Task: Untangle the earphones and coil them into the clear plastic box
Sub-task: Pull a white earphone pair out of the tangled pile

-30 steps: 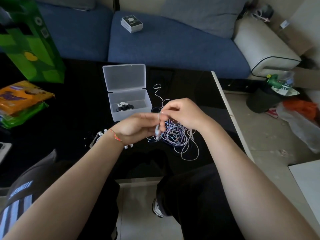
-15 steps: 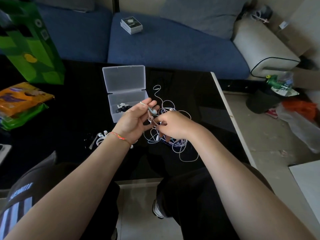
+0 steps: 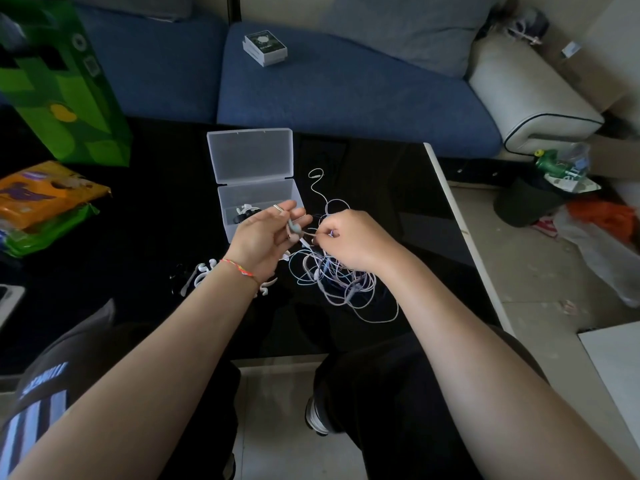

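Note:
A tangle of thin white earphone cable (image 3: 341, 282) lies on the black table (image 3: 145, 237), with one loose end curling away toward the sofa. My left hand (image 3: 266, 237) holds an earbud between thumb and fingers just above the tangle. My right hand (image 3: 349, 242) pinches the cable right beside it, fingers curled. The clear plastic box (image 3: 258, 194) stands open just beyond my left hand, lid tipped back, with a small white and black earphone piece inside. More white earphone parts (image 3: 204, 275) lie under my left wrist.
A green bag (image 3: 65, 84) and orange snack packets (image 3: 45, 195) sit at the table's left. The table's white right edge (image 3: 460, 230) runs beside bare floor. A blue sofa (image 3: 346, 91) with a small white box (image 3: 265, 48) lies behind.
My left hand rose toward the box with an earbud, then stayed there. My right hand dropped from above the tangle down onto the cable beside it.

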The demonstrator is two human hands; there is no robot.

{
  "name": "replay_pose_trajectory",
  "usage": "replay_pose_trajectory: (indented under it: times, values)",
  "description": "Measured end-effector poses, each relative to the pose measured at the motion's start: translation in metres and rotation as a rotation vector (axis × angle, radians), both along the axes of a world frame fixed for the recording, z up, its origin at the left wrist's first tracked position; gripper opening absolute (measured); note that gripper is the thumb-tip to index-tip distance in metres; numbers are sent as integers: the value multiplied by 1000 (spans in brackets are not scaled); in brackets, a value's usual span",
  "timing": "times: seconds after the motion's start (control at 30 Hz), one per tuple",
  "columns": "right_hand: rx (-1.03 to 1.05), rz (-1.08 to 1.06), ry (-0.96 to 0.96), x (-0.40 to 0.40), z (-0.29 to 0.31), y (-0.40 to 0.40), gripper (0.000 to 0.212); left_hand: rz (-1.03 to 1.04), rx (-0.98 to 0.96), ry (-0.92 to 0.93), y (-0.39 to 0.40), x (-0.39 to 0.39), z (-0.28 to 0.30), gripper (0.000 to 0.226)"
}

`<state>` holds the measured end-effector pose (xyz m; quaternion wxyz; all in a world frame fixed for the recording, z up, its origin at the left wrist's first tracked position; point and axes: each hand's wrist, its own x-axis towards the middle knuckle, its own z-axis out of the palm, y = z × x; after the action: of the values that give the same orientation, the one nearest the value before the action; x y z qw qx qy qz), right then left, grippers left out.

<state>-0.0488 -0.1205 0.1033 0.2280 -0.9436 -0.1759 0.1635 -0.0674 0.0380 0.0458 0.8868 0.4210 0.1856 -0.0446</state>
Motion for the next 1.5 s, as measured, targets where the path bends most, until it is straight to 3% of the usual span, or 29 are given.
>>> replay_pose_trajectory:
  times: [0.33, 0.4, 0.47, 0.53, 0.63, 0.8, 0.9, 1.0, 1.1, 1.27, 1.5]
  values:
    - [-31, 124, 57, -10, 2, 12, 19, 48, -32, -70, -11, -2, -3, 22]
    - [-1, 116, 49, -10, 5, 12, 16, 15, 156, -85, -13, -3, -2, 23]
    - [44, 70, 32, -8, 7, 9, 13, -77, 488, -114, -13, -5, 0, 23]
    - [77, 26, 16, -4, 8, 4, 11, -215, 641, -123, -13, -6, 2, 24]
    - [114, -15, 9, 4, 9, -5, 8, -421, 522, -67, -10, -7, 6, 25]
    - [164, -23, 66, 11, 11, -17, 23, -701, 310, -66, -1, -7, 11, 34]
    - [372, -43, 158, 13, 11, -19, 9, -833, 131, -140, 8, -7, 14, 31]
    - [455, -16, 205, 16, 11, -21, 11, -744, -168, -132, 14, -7, 20, 31]
    - [352, -1, 315, 16, 7, -21, 16, -529, -380, -150, 17, -5, 22, 31]
    - [172, 51, 405, 7, 0, -10, 22, -212, -265, -178, 18, 0, 20, 25]
    - [-102, 91, 346, -5, -8, 15, 30, -146, -155, -197, 3, -2, 16, 28]
